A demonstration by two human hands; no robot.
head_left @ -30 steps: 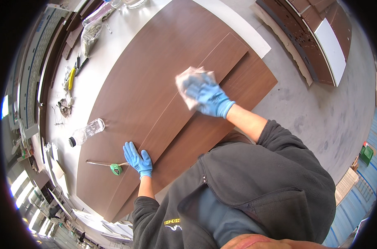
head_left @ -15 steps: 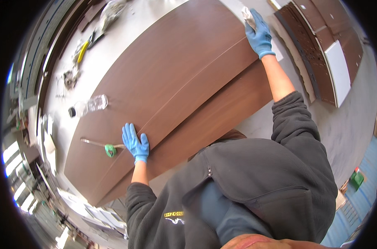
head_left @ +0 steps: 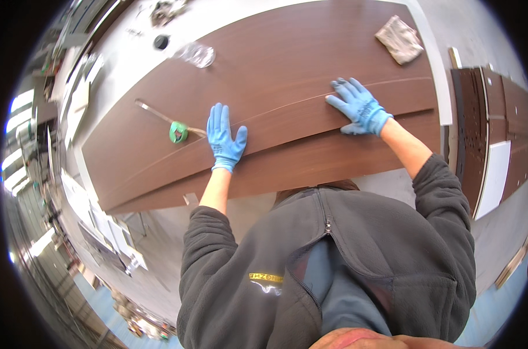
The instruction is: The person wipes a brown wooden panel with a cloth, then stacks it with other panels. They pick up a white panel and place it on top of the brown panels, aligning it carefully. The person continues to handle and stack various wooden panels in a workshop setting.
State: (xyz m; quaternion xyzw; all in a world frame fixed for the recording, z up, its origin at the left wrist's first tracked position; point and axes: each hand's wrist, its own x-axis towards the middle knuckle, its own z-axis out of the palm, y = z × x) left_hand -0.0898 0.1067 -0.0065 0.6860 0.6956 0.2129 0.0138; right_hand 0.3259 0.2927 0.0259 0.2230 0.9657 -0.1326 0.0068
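Observation:
Both hands wear blue gloves and lie on a long dark brown panel [head_left: 275,64]. My left hand [head_left: 223,139] is flat with its fingers stretched out, near the panel's close edge. Just left of it are a green tape roll [head_left: 178,132] and a thin stick-like tool [head_left: 153,110], whose inner end reaches toward my fingers. My right hand [head_left: 360,109] spreads over a pale lengthwise line on the panel, with nothing in it. A crumpled beige cloth [head_left: 399,39] rests beyond it at the far right corner. A second brown strip [head_left: 310,158] shows below a dark step.
A clear plastic bottle [head_left: 195,54] with a black cap lies at the panel's far left edge. Brown boards [head_left: 496,104] and a white piece [head_left: 492,177] are stacked on the right. White panels [head_left: 101,221] stand at the lower left.
My right hand has let go of the cloth, which now lies on the panel, and has come nearer to me along the line. The view has turned; my left hand stays flat.

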